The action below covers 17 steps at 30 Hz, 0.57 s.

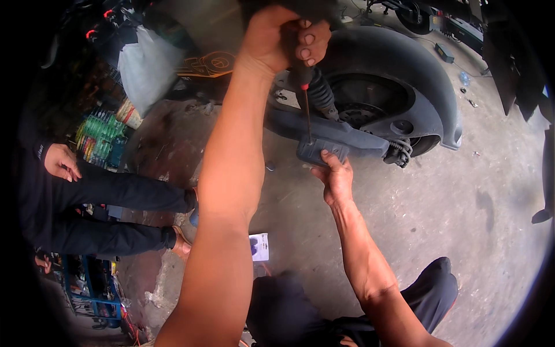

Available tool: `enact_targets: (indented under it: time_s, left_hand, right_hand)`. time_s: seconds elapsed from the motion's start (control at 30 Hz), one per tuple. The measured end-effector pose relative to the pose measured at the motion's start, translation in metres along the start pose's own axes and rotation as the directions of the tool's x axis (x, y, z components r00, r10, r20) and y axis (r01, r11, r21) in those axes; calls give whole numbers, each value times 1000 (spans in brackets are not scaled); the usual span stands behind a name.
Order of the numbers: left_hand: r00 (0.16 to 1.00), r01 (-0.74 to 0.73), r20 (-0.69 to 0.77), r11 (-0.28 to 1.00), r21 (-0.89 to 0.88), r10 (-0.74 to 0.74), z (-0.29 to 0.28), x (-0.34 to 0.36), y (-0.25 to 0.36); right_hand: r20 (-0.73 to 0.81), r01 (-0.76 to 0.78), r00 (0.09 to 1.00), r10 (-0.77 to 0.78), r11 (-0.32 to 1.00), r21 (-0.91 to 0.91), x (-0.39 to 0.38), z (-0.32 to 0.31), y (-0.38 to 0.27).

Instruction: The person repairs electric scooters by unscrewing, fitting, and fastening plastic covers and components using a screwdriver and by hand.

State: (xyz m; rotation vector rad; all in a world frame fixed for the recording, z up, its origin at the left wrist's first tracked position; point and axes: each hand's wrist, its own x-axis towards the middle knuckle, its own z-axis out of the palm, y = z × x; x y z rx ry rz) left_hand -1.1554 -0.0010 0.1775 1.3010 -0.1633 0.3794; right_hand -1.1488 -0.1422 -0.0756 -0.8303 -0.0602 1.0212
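Observation:
High in the view, my left hand [306, 43] is wrapped round the dark handle of a screwdriver [308, 113] with a red collar. Its thin shaft points down, and the tip meets the top of a dark grey box-shaped cover [315, 151]. This cover sits against the grey swingarm [347, 139] of a scooter. My right hand [335, 176] grips the cover from below, thumb on its outer face; the other fingers are partly hidden. Just behind the screwdriver stands a black shock absorber [321, 89], beside the rear wheel [370, 95] under a broad dark fender [404, 52].
At the left stands another person in dark trousers [121, 191], one hand hanging. Behind them are a white bag [144, 69], green bottles [101, 136] and a blue rack [95, 301]. A small printed card package [259, 247] lies on the concrete floor [428, 208]. Another vehicle is at the top right.

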Motion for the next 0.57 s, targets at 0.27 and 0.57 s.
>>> enact_targets:
  time_s: [0.27,0.57]
  left_hand:
    - [963,-161,214,986,-36,165,-9,15,-8]
    - [670,-294,-41,315,902,742,54,47,-56]
  right_hand:
    - [2,-24,1000,25,999,-31,-3,-1,-6]
    - [13,-34,999,35,996,-83,0,-11,-11]
